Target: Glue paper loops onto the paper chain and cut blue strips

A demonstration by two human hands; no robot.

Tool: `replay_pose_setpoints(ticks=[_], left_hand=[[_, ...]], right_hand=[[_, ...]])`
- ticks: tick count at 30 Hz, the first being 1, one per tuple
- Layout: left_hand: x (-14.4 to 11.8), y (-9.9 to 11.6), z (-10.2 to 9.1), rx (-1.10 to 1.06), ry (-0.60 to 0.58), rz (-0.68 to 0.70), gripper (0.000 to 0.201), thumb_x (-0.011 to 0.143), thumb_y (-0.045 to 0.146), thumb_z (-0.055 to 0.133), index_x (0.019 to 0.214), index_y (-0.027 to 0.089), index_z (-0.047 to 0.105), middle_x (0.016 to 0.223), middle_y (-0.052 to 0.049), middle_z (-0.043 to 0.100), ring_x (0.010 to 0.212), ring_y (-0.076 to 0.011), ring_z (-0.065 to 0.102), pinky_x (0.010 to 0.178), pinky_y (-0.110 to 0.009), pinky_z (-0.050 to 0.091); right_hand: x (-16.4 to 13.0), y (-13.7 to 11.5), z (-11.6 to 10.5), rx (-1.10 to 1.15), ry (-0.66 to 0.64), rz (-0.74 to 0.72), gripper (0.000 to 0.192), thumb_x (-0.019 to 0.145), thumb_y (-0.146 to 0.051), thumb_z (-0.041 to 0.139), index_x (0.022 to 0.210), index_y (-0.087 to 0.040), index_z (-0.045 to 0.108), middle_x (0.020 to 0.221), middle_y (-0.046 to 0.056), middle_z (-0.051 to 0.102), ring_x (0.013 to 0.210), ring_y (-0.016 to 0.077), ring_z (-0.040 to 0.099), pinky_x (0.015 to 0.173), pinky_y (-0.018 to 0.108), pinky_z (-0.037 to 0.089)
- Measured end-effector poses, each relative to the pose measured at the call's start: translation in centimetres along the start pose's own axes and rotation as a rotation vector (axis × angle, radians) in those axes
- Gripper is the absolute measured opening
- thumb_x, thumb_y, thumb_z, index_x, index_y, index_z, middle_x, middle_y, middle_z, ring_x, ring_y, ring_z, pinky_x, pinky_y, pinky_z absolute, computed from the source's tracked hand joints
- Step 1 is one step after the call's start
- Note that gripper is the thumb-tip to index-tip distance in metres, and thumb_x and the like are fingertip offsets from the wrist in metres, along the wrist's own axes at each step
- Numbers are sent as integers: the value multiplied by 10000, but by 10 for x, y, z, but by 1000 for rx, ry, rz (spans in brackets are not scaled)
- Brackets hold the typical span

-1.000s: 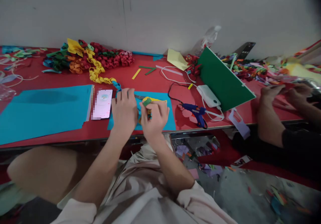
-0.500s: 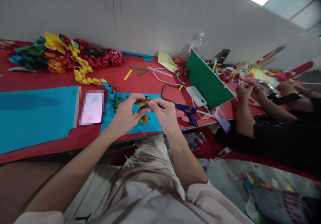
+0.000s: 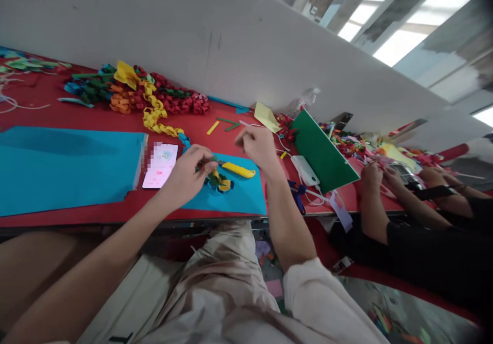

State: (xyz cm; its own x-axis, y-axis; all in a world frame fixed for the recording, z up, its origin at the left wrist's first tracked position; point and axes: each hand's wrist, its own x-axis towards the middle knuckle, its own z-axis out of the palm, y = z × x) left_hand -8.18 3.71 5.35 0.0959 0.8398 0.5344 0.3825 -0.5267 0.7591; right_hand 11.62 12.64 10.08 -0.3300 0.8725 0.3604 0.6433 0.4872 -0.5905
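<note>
My left hand (image 3: pixel 190 172) is closed in a pinch on the end of a paper chain (image 3: pixel 221 182) with green, yellow and dark blue links. The rest of that chain curls down over a blue sheet (image 3: pixel 246 200). A yellow utility knife (image 3: pixel 239 169) lies on the sheet just right of my left fingertips. Over the red table, my right hand (image 3: pixel 257 146) is raised, its fingers bent and a little apart, with nothing visible in them. Nearest to it are green paper strips (image 3: pixel 231 127) and a yellow strip (image 3: pixel 212 128).
A phone (image 3: pixel 162 165) and large blue sheets (image 3: pixel 69 172) lie to the left. Paper chains (image 3: pixel 169 97) are heaped behind. Rightward stand a green board (image 3: pixel 321 151), a white power bank (image 3: pixel 305 169) and a blue glue gun (image 3: pixel 297 195). Another person's hands (image 3: pixel 372 174) work farther right.
My right hand has left the chain and moved up and to the right. The yellow knife now shows on the blue sheet. My left hand still pinches the chain. The view has shifted.
</note>
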Motion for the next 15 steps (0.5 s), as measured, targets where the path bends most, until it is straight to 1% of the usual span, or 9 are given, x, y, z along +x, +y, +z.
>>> replay_pose_setpoints(ticks=[1,2,3,4,5,7,9,12,15], left_hand=[[-4,-1,3,-22,-46,15,163,983,288,600,844,202,594,980,-50,617,904,-185,621,850,-337,543],[-8,-2,7,-48,-92,34,161,975,252,601,825,198,582,987,-49,605,914,-180,619,856,-332,547],[-13,-2,12,-75,-125,54,165,961,205,604,801,194,563,1003,-52,598,932,-176,619,860,-325,552],[-18,-2,17,-100,-152,70,176,943,151,599,781,190,539,1032,-59,592,952,-172,618,849,-311,558],[-22,-2,22,-119,-175,80,187,924,93,575,773,187,520,1081,-71,586,976,-169,614,823,-292,563],[-30,-3,30,-131,-212,94,210,889,4,504,782,185,512,1195,-96,559,1035,-172,595,751,-251,563],[-33,-5,33,-101,-228,111,230,870,-26,473,795,185,526,1261,-103,542,1087,-190,572,746,-256,564],[-27,-7,31,-59,-148,124,206,900,16,528,782,184,542,1228,-96,564,1109,-212,567,850,-326,560],[-16,-5,23,-97,28,52,184,966,175,618,792,187,561,1136,-87,590,1081,-210,594,921,-356,528]], right_hand=[[23,7,11,-203,-13,-32,418,935,-47,376,899,-164,776,924,87,785,877,185,726,799,298,543],[45,14,25,-414,-103,-96,458,940,-19,368,1091,-175,771,1112,103,780,1038,200,715,861,304,542],[64,21,40,-625,-218,-160,520,950,-6,361,1277,-207,711,1294,109,728,1162,210,679,878,305,543],[80,28,55,-683,-276,-186,538,953,-1,378,1338,-223,682,1383,119,684,1222,226,650,889,317,543],[93,34,70,-722,-323,-208,511,960,-13,403,1330,-220,688,1401,132,671,1252,241,629,908,330,540],[107,45,94,-771,-397,-246,418,977,-45,434,1263,-161,717,1349,185,685,1253,273,615,942,364,525],[110,55,107,-806,-449,-287,364,987,-58,433,1203,-97,724,1271,230,703,1216,291,623,957,393,506],[107,62,108,-823,-467,-340,345,994,-54,413,1175,-64,707,1241,251,698,1169,293,633,933,396,486],[106,59,93,-833,-392,-346,323,1000,-66,407,1176,-73,677,1263,246,679,1158,289,627,918,387,474]])
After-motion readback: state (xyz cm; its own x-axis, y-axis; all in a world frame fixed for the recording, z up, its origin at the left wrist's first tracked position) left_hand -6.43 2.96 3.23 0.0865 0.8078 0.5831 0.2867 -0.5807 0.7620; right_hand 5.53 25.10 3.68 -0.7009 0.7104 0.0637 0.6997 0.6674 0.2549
